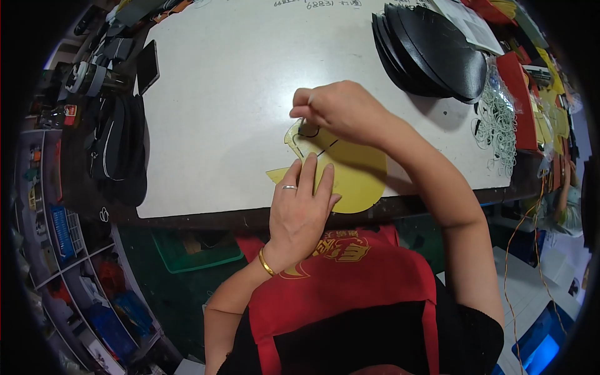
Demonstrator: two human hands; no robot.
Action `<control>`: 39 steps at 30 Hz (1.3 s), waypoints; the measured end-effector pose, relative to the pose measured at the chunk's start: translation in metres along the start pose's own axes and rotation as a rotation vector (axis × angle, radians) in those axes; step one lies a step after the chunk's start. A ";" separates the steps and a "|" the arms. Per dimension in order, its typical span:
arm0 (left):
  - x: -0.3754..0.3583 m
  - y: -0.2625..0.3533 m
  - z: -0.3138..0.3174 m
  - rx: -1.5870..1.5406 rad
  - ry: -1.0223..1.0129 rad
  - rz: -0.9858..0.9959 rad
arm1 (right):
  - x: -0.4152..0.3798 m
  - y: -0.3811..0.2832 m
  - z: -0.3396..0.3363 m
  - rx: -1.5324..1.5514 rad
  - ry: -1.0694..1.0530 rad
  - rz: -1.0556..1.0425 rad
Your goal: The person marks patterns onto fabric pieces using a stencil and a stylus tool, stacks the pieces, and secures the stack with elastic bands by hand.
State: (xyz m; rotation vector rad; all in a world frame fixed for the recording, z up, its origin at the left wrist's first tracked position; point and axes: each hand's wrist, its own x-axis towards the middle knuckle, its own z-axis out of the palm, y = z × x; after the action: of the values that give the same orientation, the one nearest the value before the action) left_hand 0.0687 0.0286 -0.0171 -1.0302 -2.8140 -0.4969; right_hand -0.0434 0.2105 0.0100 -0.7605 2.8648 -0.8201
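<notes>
A yellow rounded sheet (359, 184) with dark slot-like lines and a pointed left corner lies on the white table near its front edge. My left hand (300, 203), with a ring and a gold bracelet, rests flat on it with the fingers spread. Above the sheet's far edge, my right hand (344, 112) is closed in a pinch around a thin, pen-like tool (303, 122). Its tip points down at the sheet near the lines; most of the tool is hidden by my fingers.
A stack of black curved pieces (437, 56) stands at the back right. Beside it lies a heap of pale rubber bands (495, 128) and a red box (519, 103). At the left edge are a phone (148, 67) and a black bag (115, 144). A green crate (197, 265) sits below.
</notes>
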 end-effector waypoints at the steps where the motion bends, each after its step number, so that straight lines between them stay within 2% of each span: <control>1: -0.001 0.000 0.000 -0.003 -0.002 -0.003 | -0.003 0.002 -0.004 -0.005 -0.009 0.016; 6: 0.001 -0.002 0.001 -0.011 -0.009 -0.015 | -0.016 0.013 -0.026 -0.094 -0.056 -0.007; 9: 0.002 -0.001 0.001 -0.009 -0.002 -0.007 | -0.014 0.015 -0.027 -0.020 0.105 -0.085; 12: 0.001 -0.003 -0.001 -0.039 -0.026 -0.016 | -0.008 0.002 -0.008 0.112 0.067 -0.090; 23: 0.002 -0.002 0.001 -0.023 -0.015 -0.031 | -0.016 0.008 -0.017 -0.168 -0.032 -0.077; 29: 0.002 0.000 0.003 -0.003 0.016 -0.010 | -0.016 0.027 -0.017 -0.221 0.155 -0.087; 32: 0.002 0.000 0.002 -0.013 0.014 -0.020 | -0.041 0.010 -0.023 -0.305 0.120 0.051; 36: 0.002 -0.001 0.002 -0.031 0.019 -0.014 | -0.060 -0.007 -0.011 -0.016 0.225 -0.027; 37: 0.001 -0.002 0.002 -0.038 0.022 -0.011 | -0.060 -0.013 -0.008 0.009 0.144 -0.030; 39: 0.001 -0.001 0.002 -0.024 0.009 -0.013 | -0.060 -0.006 0.006 -0.044 0.161 -0.032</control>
State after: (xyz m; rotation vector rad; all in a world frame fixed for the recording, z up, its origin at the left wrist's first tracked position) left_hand 0.0673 0.0296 -0.0188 -1.0120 -2.8153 -0.5362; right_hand 0.0136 0.2317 0.0040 -0.7812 3.0291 -0.8622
